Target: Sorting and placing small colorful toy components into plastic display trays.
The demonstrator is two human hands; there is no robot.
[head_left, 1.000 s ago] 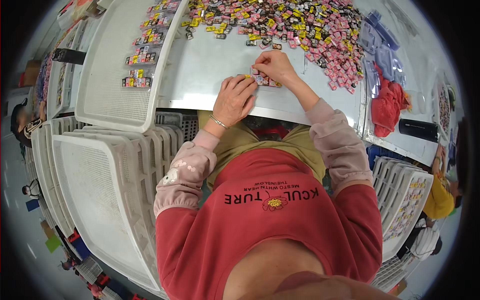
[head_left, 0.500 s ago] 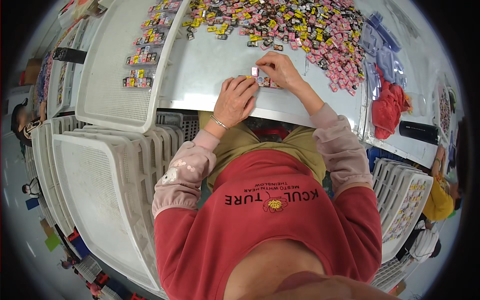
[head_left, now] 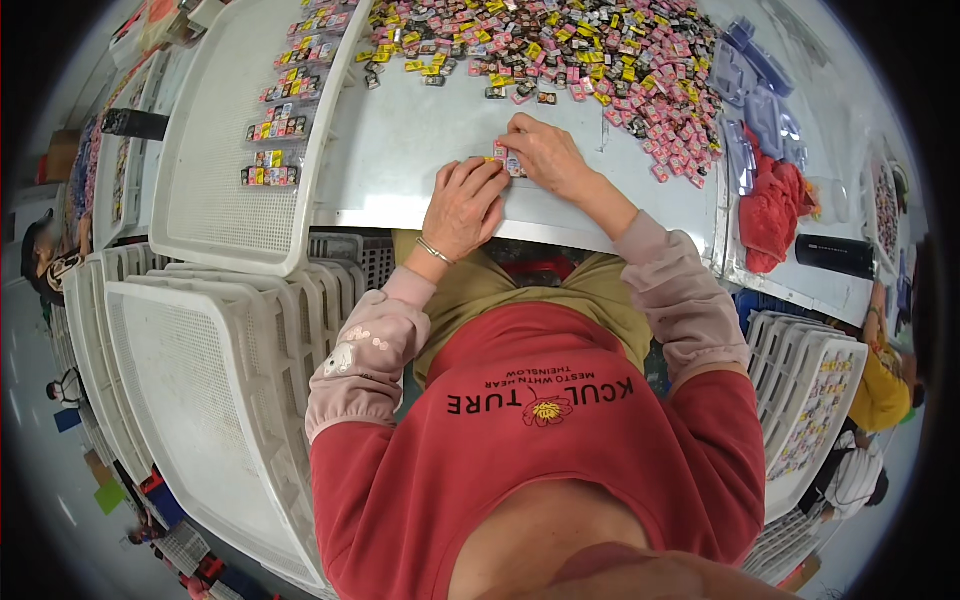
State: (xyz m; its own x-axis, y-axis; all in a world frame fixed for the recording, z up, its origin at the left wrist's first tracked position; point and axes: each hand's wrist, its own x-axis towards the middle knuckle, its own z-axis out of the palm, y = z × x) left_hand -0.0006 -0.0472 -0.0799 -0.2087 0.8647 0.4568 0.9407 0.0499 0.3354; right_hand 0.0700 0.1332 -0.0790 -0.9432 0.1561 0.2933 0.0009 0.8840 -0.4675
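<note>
My left hand point(head_left: 463, 210), with a bracelet at the wrist, rests near the table's front edge, fingers bent together against a few small printed blocks point(head_left: 500, 150). My right hand point(head_left: 548, 158) meets it from the right, its thumb and fingertips pinched at the same blocks. Pink and yellow faces show between the fingertips; the rest of the group is hidden beneath the hands. Beyond them lies a big loose heap of similar blocks point(head_left: 600, 75) in pink, yellow and black. To the left, short rows of these blocks point(head_left: 272, 176) stand in a white mesh tray point(head_left: 215, 210).
Stacked white trays point(head_left: 180, 350) stand at my left, and more trays point(head_left: 805, 410) at my right. Purple-blue plastic pieces point(head_left: 765, 110), a red cloth point(head_left: 768, 220) and a black box-shaped object point(head_left: 835, 262) lie on the right. Other people are at both edges.
My right hand has moved slightly left and down, closer to my left hand. It now covers most of the short block row that showed before. The view has shifted a little.
</note>
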